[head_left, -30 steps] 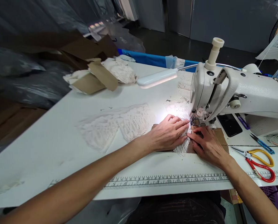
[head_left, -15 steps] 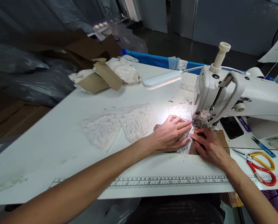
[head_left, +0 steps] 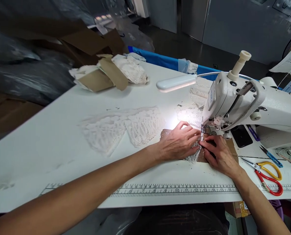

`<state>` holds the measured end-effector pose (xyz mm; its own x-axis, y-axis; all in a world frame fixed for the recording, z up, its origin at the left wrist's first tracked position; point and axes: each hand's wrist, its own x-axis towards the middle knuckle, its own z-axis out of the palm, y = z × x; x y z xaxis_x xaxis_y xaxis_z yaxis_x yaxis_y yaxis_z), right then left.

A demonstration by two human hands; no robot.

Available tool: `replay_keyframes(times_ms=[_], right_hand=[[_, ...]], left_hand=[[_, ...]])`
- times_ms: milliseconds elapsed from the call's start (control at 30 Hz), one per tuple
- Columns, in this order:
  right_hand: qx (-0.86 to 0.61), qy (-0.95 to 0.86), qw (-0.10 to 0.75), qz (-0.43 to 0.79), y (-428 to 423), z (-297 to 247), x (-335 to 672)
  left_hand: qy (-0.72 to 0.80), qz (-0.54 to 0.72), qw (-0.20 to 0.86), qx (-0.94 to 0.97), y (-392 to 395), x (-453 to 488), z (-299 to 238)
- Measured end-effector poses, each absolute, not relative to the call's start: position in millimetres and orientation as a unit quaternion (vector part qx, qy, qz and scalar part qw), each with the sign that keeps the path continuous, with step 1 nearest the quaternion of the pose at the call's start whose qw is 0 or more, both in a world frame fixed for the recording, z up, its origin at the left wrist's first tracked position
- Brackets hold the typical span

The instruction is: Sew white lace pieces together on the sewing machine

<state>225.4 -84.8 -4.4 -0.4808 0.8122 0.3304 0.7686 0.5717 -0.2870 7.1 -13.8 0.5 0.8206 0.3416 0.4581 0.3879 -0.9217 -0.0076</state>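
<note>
White lace fabric (head_left: 193, 157) lies under the presser foot (head_left: 205, 130) of a white sewing machine (head_left: 236, 94). My left hand (head_left: 181, 142) rests flat on the lace, just left of the needle area, with its fingers stretched out. Close to the foot on the other side, my right hand (head_left: 217, 151) has its thumb and fingers pinched together at the lace's right edge. Part of the lace is hidden beneath both hands. Brown card (head_left: 230, 147) shows on the machine bed under the right hand. A lit lamp (head_left: 176, 83) shines on the work.
Another lace piece (head_left: 143, 127) is spread on the white table to the left. Bundled lace with card strips (head_left: 133, 70) sits farther back. Red-and-yellow scissors (head_left: 268, 174), blue snips (head_left: 271, 156) and a black phone (head_left: 242, 136) lie right. A printed ruler (head_left: 160, 190) runs along the front edge.
The head view has shifted and tilted slightly. Both hands stay beside the presser foot on the lace, with only slight movement of the left fingers.
</note>
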Motion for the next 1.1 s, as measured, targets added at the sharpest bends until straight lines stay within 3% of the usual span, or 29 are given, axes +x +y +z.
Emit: replay_keyframes(times_ms=[267, 833, 967, 1100], right_hand=[[-0.499, -0.848, 0.180, 0.023, -88, -6, 224], [-0.560, -0.819, 0.127, 0.015, -76, -9, 217], [-0.564, -0.814, 0.141, 0.010, -77, -12, 218], [-0.550, -0.807, 0.211, 0.044, -77, -12, 227]], left_hand=[[-0.194, -0.192, 0.003, -0.962, -12, 4, 5], [-0.270, -0.164, 0.061, -0.947, -10, 16, 4], [-0.281, -0.184, 0.057, -0.940, -9, 17, 1], [-0.290, -0.208, 0.058, -0.932, -5, 13, 2]])
